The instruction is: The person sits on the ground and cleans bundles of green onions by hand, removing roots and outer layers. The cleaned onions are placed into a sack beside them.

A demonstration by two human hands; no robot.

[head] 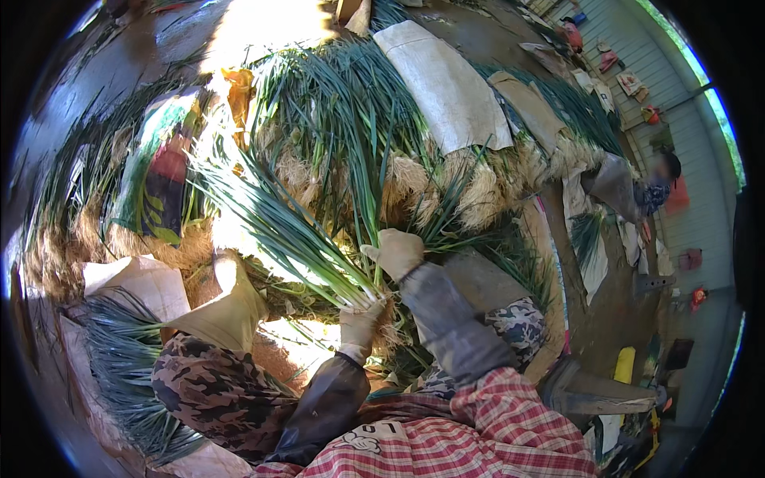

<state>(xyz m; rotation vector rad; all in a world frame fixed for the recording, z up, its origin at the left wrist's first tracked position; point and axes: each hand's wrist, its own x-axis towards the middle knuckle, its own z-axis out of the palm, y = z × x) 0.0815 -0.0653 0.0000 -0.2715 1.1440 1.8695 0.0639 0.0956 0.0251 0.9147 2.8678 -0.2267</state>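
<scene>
My left hand (361,325), in a pale glove, grips the root end of a bunch of green onions (299,245); the long leaves fan out to the upper left. Beside it, my right hand (399,252), gloved as well, is at the stalks of a few upright green onions (369,197) whose lower ends reach the bunch. Its thumb sticks out to the left, and whether its fingers are closed round the stalks is unclear. Pale stringy roots (388,334) hang beside my left hand. Behind both hands lies a long heap of green onions (334,89) with roots towards me.
A white sheet (445,89) and a green printed bag (161,173) lie over the heap. Trimmed-looking green onions (125,370) rest on a pale sheet at the left. A grey stool-like object (597,391) stands at the right. Another person (654,182) is farther off at right.
</scene>
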